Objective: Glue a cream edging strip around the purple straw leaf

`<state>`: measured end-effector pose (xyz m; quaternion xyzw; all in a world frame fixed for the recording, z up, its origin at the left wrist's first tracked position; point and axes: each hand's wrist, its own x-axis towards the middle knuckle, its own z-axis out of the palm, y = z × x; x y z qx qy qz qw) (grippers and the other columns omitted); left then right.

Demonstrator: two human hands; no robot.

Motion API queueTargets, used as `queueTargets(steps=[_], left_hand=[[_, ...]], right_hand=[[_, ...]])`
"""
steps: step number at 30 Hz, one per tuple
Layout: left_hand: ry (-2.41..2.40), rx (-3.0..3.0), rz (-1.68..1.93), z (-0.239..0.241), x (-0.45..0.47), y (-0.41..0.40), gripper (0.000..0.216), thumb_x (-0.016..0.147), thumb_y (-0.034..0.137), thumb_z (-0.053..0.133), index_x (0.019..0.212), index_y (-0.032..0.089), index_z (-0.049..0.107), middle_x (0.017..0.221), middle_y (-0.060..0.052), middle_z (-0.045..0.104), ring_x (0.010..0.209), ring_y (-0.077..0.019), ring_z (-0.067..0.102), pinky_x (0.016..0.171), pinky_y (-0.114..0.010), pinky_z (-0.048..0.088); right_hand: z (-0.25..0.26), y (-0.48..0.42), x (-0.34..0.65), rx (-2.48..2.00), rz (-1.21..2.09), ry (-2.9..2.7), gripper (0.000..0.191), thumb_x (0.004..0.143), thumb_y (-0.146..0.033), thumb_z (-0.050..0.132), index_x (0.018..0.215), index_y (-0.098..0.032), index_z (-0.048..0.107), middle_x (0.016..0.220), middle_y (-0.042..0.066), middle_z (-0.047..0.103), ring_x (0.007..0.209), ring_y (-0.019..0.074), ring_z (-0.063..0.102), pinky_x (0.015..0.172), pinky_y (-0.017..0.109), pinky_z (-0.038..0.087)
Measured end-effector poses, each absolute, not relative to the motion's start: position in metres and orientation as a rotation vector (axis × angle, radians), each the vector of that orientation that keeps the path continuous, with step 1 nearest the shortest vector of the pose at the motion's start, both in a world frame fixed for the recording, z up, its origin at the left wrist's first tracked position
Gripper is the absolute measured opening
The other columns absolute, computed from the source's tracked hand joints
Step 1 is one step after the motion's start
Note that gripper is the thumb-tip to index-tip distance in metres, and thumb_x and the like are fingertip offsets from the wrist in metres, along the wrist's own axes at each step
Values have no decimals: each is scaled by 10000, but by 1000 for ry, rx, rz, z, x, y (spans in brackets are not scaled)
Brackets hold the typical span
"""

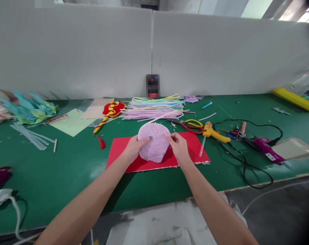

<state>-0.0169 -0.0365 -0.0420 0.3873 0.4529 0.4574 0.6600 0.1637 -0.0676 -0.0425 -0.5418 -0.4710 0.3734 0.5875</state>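
A rounded lilac leaf-shaped piece (155,144), built from slanting rows of fuzzy pipe cleaners, is held up over a red board (122,149). My left hand (134,148) grips its left edge, thumb on the front face. At the upper right edge, my right hand (179,147) pinches it between thumb and fingers. A cream pipe cleaner (161,117) runs along the piece's upper left rim, and its free end sticks out to the upper right. What my fingers do behind the piece is hidden.
Behind lie bundled pastel pipe cleaners (154,110) and a red-yellow tasselled fan (113,109). To the right are scissors (193,126), a yellow glue gun (215,132), a purple corded tool (268,149) and cable. Blue-green paper-like shapes (32,109) sit left. A grey partition (72,51) stands behind.
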Motion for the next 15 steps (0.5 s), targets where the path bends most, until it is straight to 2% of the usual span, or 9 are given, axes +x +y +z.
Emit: queueTargets(steps=[7, 15], left_hand=[[1043, 882, 1026, -42, -17, -36, 475, 536, 349, 860, 925, 133, 692, 948, -103, 735, 837, -233, 677, 761, -340, 538], [1040, 847, 1045, -42, -16, -36, 471, 523, 334, 865, 909, 123, 695, 923, -105, 740, 805, -230, 684, 740, -334, 543]], right_hand=[[-42, -66, 162, -1261, 899, -1067, 338, 726, -520, 642, 749, -184, 616, 707, 15, 644, 697, 172, 574, 656, 295, 448], [-43, -65, 161, -1233, 924, -1065, 335, 719, -509, 647, 802, -185, 656, 802, 45, 704, 796, 210, 626, 725, 330, 482]])
